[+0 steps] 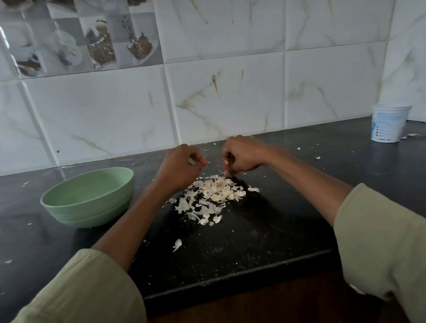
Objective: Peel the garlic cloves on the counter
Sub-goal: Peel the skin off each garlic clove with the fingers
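On the dark speckled tabletop (241, 242), a loose heap of garlic cloves (222, 193) and papery white skins (198, 210) lies in front of the person, with single flakes of skin scattered around it. Both hands hover just behind the heap, near the tiled wall (226, 94). The left hand (180, 164) has its fingers curled, thumb and fingertips pinched together on something small and pale; whether that is a clove or a scrap of skin cannot be told. The right hand (243, 155) is also curled, its fingertips reaching down to the far edge of the heap and touching the skins there; what it grips, if anything, is too small to make out. A pale green bowl (89, 198) stands to the left of the heap, beside the left forearm. A white plastic tub (390, 123) sits far to the right by the wall. Light green sleeves (64, 308) cover both arms up to the forearms
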